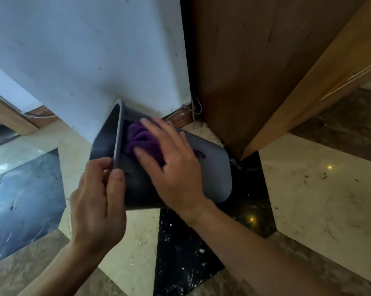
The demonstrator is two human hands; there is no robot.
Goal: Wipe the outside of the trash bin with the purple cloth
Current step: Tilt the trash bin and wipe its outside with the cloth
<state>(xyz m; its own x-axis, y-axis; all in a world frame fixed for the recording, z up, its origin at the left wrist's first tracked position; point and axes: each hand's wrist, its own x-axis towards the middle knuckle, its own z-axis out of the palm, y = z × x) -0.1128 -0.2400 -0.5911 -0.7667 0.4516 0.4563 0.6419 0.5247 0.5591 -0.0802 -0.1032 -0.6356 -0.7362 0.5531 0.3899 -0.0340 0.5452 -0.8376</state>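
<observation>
Trash bin, dark grey, tipped onto its side above the patterned marble floor: long axis runs left to right, open mouth facing left, rounded base facing right toward the wooden door. The far rim lies close against the foot of the white wall; whether it touches cannot be told. Interior of the bin is seen only as a narrow sliver at the mouth, and its underside and point of contact with the floor are hidden. Purple cloth, bunched, lies on the upward-facing outer side near the rim; much of it is covered by the right hand, which lies flat on it with fingers spread, thumb resting on the cloth's near edge, a small tail of cloth showing beyond the knuckles. Left hand pinches the near rim, thumb on the outer wall and fingers curled over the lip, closed narrowly on the plastic. Both forearms run off the lower frame edge
</observation>
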